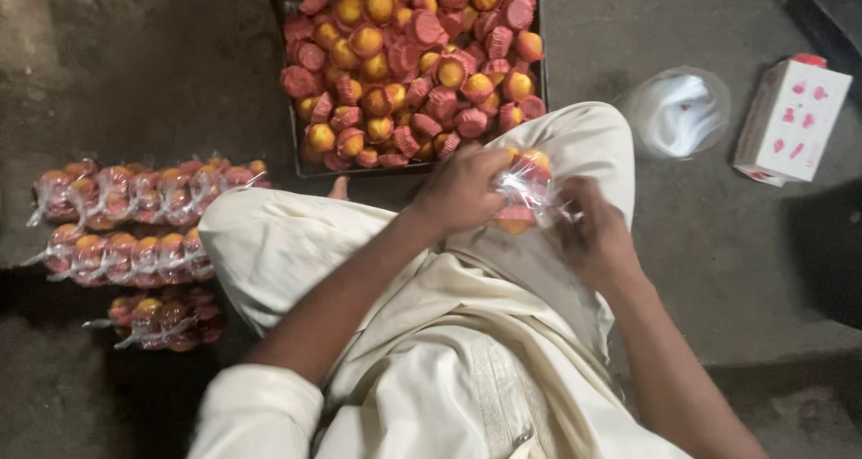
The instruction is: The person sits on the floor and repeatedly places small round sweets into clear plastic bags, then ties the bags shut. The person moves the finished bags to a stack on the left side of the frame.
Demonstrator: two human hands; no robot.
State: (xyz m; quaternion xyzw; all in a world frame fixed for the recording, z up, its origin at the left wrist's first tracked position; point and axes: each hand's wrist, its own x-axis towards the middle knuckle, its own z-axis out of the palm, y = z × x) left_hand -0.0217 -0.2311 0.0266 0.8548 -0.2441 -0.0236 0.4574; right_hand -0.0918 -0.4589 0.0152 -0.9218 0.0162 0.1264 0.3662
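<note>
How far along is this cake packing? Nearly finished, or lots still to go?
Three rows of filled packets already lie on the floor. The left hand and right hand hold a clear bag of small cakes. The tray is heaped with loose cakes, so much remains.

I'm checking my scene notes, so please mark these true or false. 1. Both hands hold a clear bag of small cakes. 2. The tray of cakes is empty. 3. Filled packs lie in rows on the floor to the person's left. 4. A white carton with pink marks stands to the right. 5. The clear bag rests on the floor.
1. True: the left hand and the right hand both hold the clear bag of cakes.
2. False: the tray is heaped with yellow cakes in red paper cups.
3. True: the filled packs lie there in three rows.
4. True: the white carton stands beside a roll of clear bags.
5. False: it is held above the person's lap.
</note>
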